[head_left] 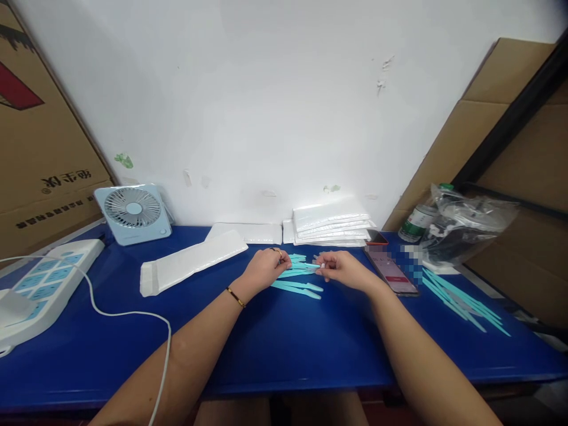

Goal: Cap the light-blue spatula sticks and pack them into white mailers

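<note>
Several slim turquoise plastic sticks with notched ends, which look like eyebrow razors (297, 286), lie on the blue tabletop between and below my hands. My left hand (265, 267) is closed, its fingertips pinching the left end of a turquoise eyebrow razor (306, 266). At the other end of that razor, my right hand (344, 269) has thumb and finger pinched together, with a small whitish tip showing between them. More of the razors are partly hidden under the left fingers.
A white padded envelope (195, 263) lies left of my hands; a stack of them (331, 218) sits by the wall. On the right are a phone (393, 272), more turquoise razors (461, 299) and a bagged item (461, 228). A fan (133, 213) and power strip (55, 281) stand left.
</note>
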{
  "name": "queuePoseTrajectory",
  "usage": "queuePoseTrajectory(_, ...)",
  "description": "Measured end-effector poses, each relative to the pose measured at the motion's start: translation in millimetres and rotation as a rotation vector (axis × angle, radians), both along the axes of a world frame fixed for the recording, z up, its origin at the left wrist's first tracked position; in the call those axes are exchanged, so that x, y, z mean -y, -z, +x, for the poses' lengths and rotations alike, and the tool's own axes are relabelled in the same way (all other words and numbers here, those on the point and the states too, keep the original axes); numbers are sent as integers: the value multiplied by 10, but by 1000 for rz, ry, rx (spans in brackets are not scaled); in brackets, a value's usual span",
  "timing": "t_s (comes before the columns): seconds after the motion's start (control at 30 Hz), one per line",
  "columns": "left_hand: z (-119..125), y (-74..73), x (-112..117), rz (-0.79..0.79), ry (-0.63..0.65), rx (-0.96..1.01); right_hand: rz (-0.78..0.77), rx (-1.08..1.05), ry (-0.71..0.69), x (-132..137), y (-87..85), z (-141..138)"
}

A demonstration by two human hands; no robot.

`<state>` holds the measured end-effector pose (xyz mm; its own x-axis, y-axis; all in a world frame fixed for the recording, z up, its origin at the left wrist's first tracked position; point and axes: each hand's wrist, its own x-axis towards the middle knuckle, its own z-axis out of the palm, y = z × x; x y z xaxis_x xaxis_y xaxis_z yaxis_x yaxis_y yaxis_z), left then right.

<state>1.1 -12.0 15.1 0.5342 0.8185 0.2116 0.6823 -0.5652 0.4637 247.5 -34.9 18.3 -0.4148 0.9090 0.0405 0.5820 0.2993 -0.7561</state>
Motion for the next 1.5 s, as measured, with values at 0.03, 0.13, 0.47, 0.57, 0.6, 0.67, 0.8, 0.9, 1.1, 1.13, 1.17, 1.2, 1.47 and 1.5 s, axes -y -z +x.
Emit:
queuePoseTrajectory(0.03, -8, -1, -5, 1, -16, -7, -2, -5, 12, -9, 0, 32)
queuePoseTrajectory(0.13, -38, 9, -28, 7, -37, -17, -3, -27, 48, -35, 1, 113)
queuePoseTrajectory(0.47, -51, 28, -49, 28, -45, -30, 7, -55, 57, -24, -26, 118)
queuePoseTrajectory(0.57, -34, 25, -35, 27, -28, -19, -1, -37, 49, -9, -28, 65)
queuePoseTrajectory(0.6, -23, 24, -24, 26, -13, -16, -5, -38, 38, -2, -31, 42)
queuePoseTrajectory(0.67, 6, 25, 7, 21, 29, -15, -9, -32, 5, 18, -40, 0)
queuePoseTrajectory(0.8, 55, 28, 72, -42, 142, -55, -124, 13, -125, 56, -63, -10)
queuePoseTrajectory(0.9, 37, 30, 69, -57, 138, -60, -172, 50, -153, 35, -44, 47)
queuePoseTrajectory(1.1, -74, 61, -39, 1, -67, -164, 231, 285, 94, -163, 180, 148)
queuePoseTrajectory(1.13, -81, 68, -50, -20, -72, -182, 241, 313, 103, -194, 222, 152)
queuePoseTrajectory(1.17, -84, 74, -56, -41, -74, -190, 239, 331, 109, -217, 256, 154)
queuePoseTrajectory(1.2, -84, 79, -58, -59, -74, -191, 232, 338, 115, -233, 280, 155)
queuePoseTrajectory(1.47, -74, 43, -45, -122, -103, -98, 99, 138, 58, -128, 162, 133)
queuePoseTrajectory(1.5, -74, 37, -45, -117, -108, -85, 85, 112, 49, -113, 143, 123)
